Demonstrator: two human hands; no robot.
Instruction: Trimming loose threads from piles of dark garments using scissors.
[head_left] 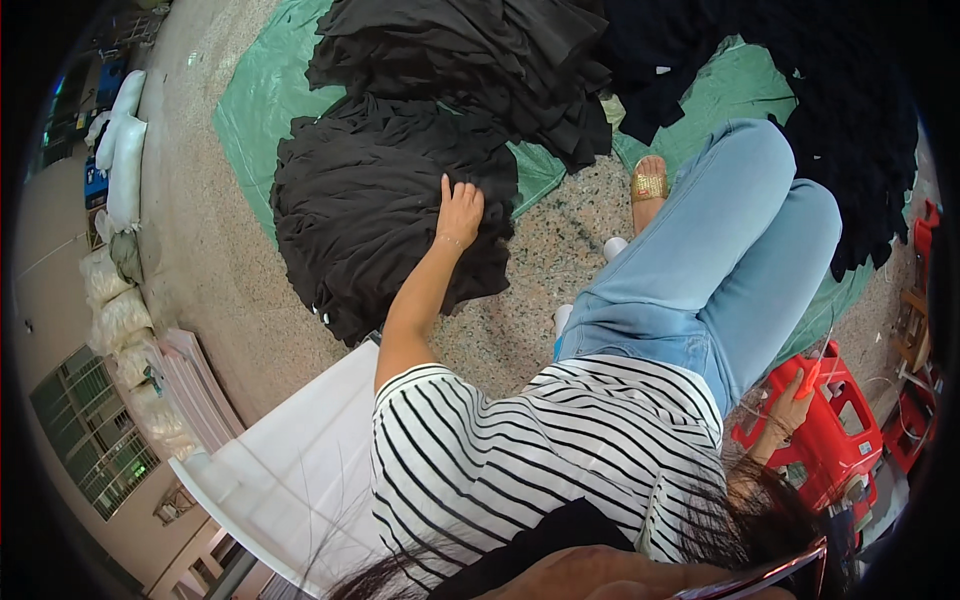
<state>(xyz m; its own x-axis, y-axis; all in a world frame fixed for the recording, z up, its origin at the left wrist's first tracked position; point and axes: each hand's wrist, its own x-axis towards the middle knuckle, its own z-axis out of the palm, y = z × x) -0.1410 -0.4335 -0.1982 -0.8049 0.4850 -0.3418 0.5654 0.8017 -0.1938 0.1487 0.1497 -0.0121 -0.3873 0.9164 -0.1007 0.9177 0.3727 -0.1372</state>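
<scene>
My left hand (460,214) lies on a heaped stack of dark fabric pieces (370,190), fingers stretched out over the folds and holding nothing. At my right side, my right hand (789,408) is closed around a red-handled tool (808,378) with a thin metal tip pointing up. Its exact kind is hard to make out. Just beside that hand stands a red plastic stool (848,420). My legs in light blue jeans stretch forward between the two hands.
Another dark fabric heap (460,60) lies beyond the first, and a navy one (850,150) spreads at the right. Green sheeting (255,120) lies under them on the speckled floor (560,240). A white board (300,450) stands at my left, with stuffed sacks (125,320) along the wall.
</scene>
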